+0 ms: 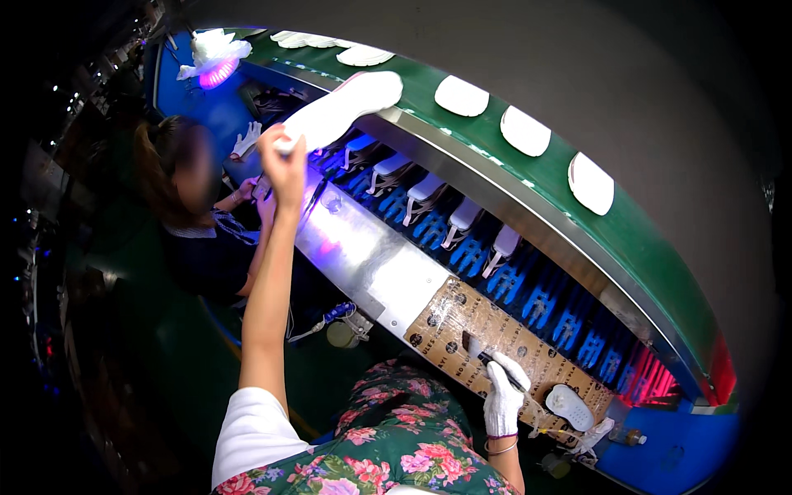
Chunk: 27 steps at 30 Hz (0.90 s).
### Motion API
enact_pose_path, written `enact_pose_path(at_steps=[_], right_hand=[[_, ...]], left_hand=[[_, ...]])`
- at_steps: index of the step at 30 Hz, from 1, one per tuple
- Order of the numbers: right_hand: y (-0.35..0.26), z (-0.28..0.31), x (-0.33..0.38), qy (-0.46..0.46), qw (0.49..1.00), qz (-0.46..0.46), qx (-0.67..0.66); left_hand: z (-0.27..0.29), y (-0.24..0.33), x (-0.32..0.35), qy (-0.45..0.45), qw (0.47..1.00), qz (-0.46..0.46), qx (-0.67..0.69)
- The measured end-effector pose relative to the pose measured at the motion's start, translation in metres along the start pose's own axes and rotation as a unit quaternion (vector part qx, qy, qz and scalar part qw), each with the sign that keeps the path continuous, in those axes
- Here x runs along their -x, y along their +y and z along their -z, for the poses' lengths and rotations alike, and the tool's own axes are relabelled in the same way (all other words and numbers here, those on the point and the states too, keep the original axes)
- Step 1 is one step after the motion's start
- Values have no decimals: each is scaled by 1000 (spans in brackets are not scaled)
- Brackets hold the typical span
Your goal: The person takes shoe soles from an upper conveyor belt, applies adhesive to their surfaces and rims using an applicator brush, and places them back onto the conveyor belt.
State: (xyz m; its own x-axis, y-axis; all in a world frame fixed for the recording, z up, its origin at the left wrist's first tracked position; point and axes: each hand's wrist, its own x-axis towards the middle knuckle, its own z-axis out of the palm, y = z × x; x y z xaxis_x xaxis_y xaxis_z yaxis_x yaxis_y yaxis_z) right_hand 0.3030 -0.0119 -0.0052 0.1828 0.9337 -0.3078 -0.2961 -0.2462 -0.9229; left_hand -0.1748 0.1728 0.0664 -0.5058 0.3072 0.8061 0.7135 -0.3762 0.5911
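My left hand, bare, is raised on a stretched arm and grips the near end of a white shoe sole. The sole's far end reaches over the metal edge of the green conveyor belt. In a white knitted glove, my right hand holds a flat brush above the brown cardboard, its bristles pointing away to the left. Close to that hand, another white sole lies on the cardboard's right end.
Several white pieces lie on the green belt. Below it, a lower line carries soles on blue holders. A bare metal bench top adjoins the cardboard. A co-worker works at the left. A small bottle stands at the lower right.
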Motion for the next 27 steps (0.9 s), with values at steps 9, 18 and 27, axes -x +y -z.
enact_pose_path(at_steps=[9, 18, 27], right_hand=[[-57, 12, 16, -112, 977, 110, -145], [-87, 2, 43, -197, 948, 229, 104], [-95, 35, 42, -102, 942, 270, 174]], left_hand=[[77, 125, 87, -43, 894, 343, 284], [-8, 215, 251, -433, 477, 670, 370], [24, 281, 308, -231, 12, 811, 538]])
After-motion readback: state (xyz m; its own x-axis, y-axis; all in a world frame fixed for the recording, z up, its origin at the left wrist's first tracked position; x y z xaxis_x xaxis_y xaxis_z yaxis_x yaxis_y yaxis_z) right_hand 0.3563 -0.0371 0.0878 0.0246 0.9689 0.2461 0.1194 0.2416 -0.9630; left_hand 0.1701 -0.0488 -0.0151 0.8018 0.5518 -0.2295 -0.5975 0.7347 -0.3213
